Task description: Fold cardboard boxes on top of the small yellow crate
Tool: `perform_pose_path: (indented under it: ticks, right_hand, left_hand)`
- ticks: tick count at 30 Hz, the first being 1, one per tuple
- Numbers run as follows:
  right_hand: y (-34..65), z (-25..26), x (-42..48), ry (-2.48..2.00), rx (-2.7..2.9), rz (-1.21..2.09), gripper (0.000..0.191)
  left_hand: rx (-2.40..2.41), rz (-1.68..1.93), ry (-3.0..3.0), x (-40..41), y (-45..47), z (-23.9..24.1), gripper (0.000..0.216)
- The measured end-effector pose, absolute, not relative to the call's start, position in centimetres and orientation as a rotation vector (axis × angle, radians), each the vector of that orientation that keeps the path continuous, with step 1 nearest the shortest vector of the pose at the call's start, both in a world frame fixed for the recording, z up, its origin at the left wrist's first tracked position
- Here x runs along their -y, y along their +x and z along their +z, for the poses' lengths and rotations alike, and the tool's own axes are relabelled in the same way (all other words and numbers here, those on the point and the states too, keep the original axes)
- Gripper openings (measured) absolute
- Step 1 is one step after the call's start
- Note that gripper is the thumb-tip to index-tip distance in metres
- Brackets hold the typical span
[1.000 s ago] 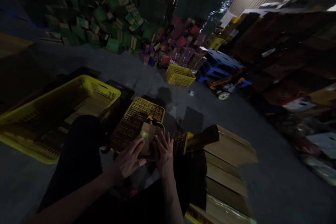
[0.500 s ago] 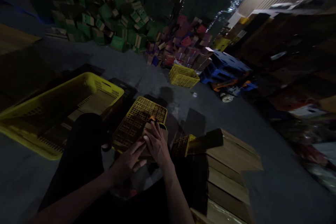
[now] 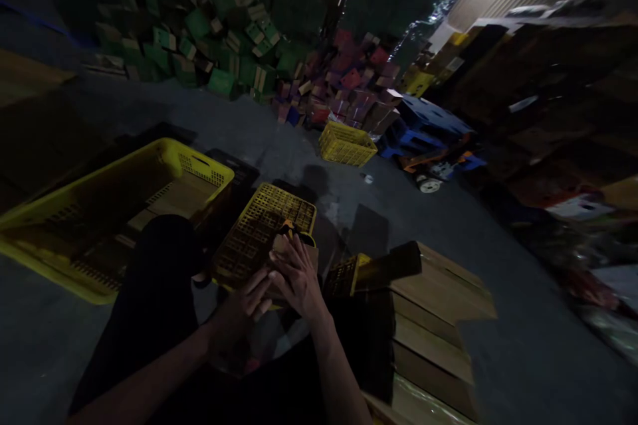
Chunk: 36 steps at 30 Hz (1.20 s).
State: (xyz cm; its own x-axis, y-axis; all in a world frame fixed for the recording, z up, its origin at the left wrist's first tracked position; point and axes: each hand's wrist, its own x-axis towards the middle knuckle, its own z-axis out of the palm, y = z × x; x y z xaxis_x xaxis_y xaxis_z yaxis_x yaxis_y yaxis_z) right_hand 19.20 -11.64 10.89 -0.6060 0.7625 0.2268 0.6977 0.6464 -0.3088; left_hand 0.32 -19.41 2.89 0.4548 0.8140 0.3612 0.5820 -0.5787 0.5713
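Observation:
A small brown cardboard piece (image 3: 310, 254) lies on an upturned yellow plastic crate (image 3: 259, 226) in front of my knees. My right hand (image 3: 294, 275) lies flat over the cardboard, fingers spread and pressing down on it. My left hand (image 3: 239, 312) touches the cardboard's near left edge with its fingertips, just under the right hand. Most of the cardboard is hidden under the hands. The light is dim, so finer detail of the grip is hard to make out.
A large yellow crate (image 3: 189, 163) holding flat cardboard stands at left. A stack of flat brown cardboard (image 3: 438, 305) sits at right. Farther off are a small yellow crate (image 3: 346, 144), a blue pallet (image 3: 428, 121), and heaps of green (image 3: 214, 46) and red boxes (image 3: 349, 80).
My right hand has slid left onto the cardboard piece and covers it. My left hand has drawn back a little toward me. The view has shifted slightly.

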Motion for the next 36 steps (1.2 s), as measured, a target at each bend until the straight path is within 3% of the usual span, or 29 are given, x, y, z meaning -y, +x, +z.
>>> perform_pose_path:
  ticks: [8, 14, 24, 30, 36]
  right_hand:
    - [22.0, 9.8, 16.2, -1.324, 2.479, 0.166, 0.052]
    - [23.2, 8.0, 19.2, -1.478, 2.243, 0.097, 0.047]
    - [16.5, 8.1, 19.4, -1.468, 2.133, 0.088, 0.041]
    - [19.2, 7.7, 19.5, -1.589, 2.007, 0.014, 0.039]
    - [21.1, 6.5, 19.1, -1.59, 1.747, 0.228, 0.044]
  left_hand:
    - [-1.309, 0.933, 2.292, 18.5, 0.1, 5.4, 0.052]
    - [-1.368, 0.94, 2.241, 18.1, -0.3, 4.4, 0.053]
    - [-1.299, 0.985, 2.217, 18.5, -0.4, 3.6, 0.054]
    - [-1.329, 0.973, 2.211, 18.1, -0.5, 3.5, 0.049]
    - [-1.396, 0.986, 2.054, 18.3, 0.2, 3.8, 0.047]
